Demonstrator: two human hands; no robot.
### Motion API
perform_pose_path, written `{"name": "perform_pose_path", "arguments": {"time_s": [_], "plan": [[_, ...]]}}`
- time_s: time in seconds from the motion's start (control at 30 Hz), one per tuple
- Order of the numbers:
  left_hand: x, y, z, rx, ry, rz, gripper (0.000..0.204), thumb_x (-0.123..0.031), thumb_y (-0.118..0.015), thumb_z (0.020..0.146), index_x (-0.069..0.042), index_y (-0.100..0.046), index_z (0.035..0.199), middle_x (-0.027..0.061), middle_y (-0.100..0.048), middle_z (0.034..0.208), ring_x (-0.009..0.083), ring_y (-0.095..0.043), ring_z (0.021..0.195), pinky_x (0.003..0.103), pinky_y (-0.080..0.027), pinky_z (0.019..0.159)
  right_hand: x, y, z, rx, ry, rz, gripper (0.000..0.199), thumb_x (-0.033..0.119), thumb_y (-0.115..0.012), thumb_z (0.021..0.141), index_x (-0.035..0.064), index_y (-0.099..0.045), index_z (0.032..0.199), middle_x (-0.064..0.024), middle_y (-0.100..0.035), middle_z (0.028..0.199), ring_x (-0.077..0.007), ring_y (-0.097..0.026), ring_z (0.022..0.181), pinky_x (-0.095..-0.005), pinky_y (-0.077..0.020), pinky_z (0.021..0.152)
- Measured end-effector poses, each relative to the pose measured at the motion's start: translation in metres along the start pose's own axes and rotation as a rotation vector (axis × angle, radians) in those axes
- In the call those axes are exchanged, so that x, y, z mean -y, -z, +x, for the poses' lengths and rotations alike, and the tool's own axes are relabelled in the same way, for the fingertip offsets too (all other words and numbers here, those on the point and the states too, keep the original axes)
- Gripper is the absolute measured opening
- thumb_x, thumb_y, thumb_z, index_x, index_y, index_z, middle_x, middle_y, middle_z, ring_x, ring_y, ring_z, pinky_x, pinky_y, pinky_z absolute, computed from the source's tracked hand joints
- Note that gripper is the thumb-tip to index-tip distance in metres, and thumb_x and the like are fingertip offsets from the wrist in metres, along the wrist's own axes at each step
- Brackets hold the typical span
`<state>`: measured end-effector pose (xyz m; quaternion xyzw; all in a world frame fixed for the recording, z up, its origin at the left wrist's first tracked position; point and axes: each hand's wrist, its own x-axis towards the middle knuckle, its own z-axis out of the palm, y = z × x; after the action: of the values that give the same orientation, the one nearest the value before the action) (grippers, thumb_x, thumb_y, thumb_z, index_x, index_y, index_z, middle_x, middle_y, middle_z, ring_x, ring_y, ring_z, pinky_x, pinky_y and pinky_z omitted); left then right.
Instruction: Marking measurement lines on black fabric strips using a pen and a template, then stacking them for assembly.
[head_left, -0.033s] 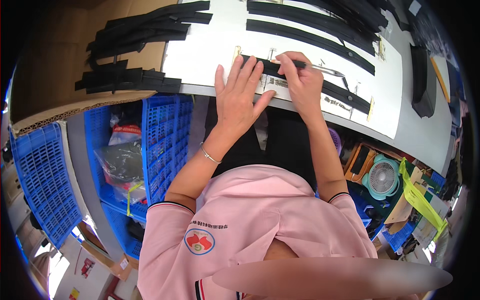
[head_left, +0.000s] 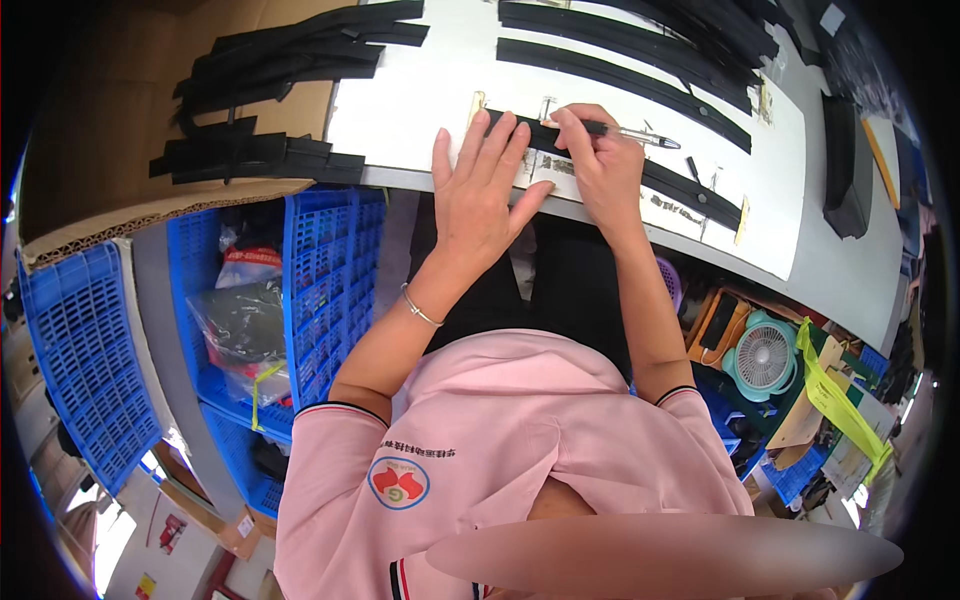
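Observation:
A long black strip, which looks like fabric tape, lies along the near edge of a white board. Resting on its left part, my left hand is flat with fingers apart. My right hand pinches a clear-barrelled pen with a black front. The pen slants, its point toward the strip's upper edge just right of my left fingers. Just beyond the strip, right of the pen's rear end, is a small black piece. Dark marks and pale tape pieces show on the board around the strip.
Further black strips lie across the board's far side. Stacked strips hang over a cardboard box at left. Blue crates stand below the table edge. A black block-shaped object and a small turquoise fan are at right.
The pen's rear end has swung slightly away from me and to the left, apart from the small black piece. Both hands stay nearly in place.

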<state>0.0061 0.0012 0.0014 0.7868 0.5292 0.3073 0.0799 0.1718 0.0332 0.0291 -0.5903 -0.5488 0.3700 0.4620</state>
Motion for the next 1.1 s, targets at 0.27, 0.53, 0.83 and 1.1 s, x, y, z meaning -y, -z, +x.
{"name": "perform_pose_path", "arguments": {"time_s": [0.27,0.53,0.83,1.1], "plan": [[0.005,-0.004,-0.003,-0.065,-0.028,-0.018,0.061,-0.037,-0.078,0.084,-0.006,-0.063,0.134,0.0098,-0.058,0.143,0.0301,-0.047,0.140,0.058,-0.022,0.118,-0.004,-0.007,0.001,-0.023,0.082,-0.070,0.021,0.017,-0.065,0.101,-0.0027,-0.072,0.097,-0.0035,-0.071,0.082,-0.0065,-0.062,0.067,-0.0220,-0.0475,0.061],[0.005,-0.004,-0.001,-0.070,-0.034,-0.017,0.061,-0.037,-0.079,0.083,-0.006,-0.064,0.134,0.0093,-0.059,0.143,0.0305,-0.048,0.139,0.059,-0.024,0.117,-0.001,-0.007,-0.001,-0.048,0.050,-0.084,0.019,0.017,-0.064,0.102,0.0002,-0.072,0.103,-0.0021,-0.069,0.076,-0.0040,-0.056,0.065,-0.0208,-0.0445,0.060],[0.002,-0.003,0.001,-0.062,-0.032,0.011,0.061,-0.038,-0.079,0.083,-0.007,-0.065,0.133,0.0087,-0.060,0.140,0.0302,-0.049,0.138,0.058,-0.024,0.116,-0.007,-0.002,-0.001,0.070,0.135,0.011,0.023,0.011,-0.067,0.096,-0.0087,-0.070,0.083,-0.0052,-0.074,0.082,-0.0082,-0.060,0.059,-0.0251,-0.0446,0.054],[0.001,-0.003,0.000,-0.020,-0.028,0.052,0.059,-0.037,-0.078,0.085,-0.007,-0.065,0.134,0.0089,-0.061,0.141,0.0295,-0.047,0.141,0.055,-0.019,0.120,-0.005,0.014,-0.009,0.065,0.152,0.028,0.021,0.011,-0.063,0.097,-0.0036,-0.073,0.086,-0.0032,-0.073,0.079,-0.0092,-0.062,0.060,-0.0243,-0.0474,0.056]]}}
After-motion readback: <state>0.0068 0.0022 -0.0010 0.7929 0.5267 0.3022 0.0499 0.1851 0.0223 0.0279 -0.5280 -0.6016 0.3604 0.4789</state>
